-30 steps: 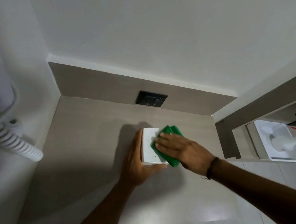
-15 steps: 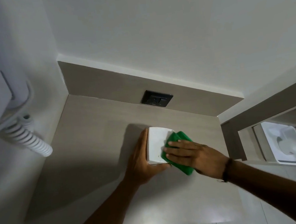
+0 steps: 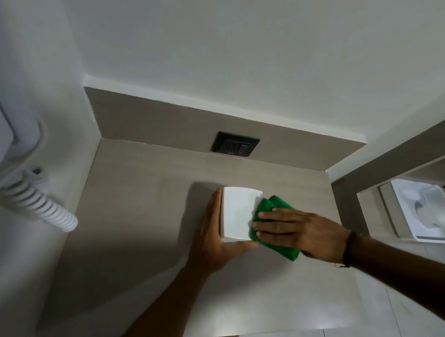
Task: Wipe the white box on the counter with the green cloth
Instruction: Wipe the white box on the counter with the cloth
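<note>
White box (image 3: 238,213) clasped from left by left grip (image 3: 212,240); green cloth (image 3: 276,204) pressed on its right edge under flat-fingered right grip (image 3: 295,229).

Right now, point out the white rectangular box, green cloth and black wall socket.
white rectangular box (image 3: 237,210): head view, top face.
green cloth (image 3: 275,204): head view, far corner.
black wall socket (image 3: 236,147): head view, centre.

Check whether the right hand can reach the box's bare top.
Probably yes: the right hand presses the green cloth on the white box's right edge; the left hand grips only its sides, leaving the top bare.
</note>
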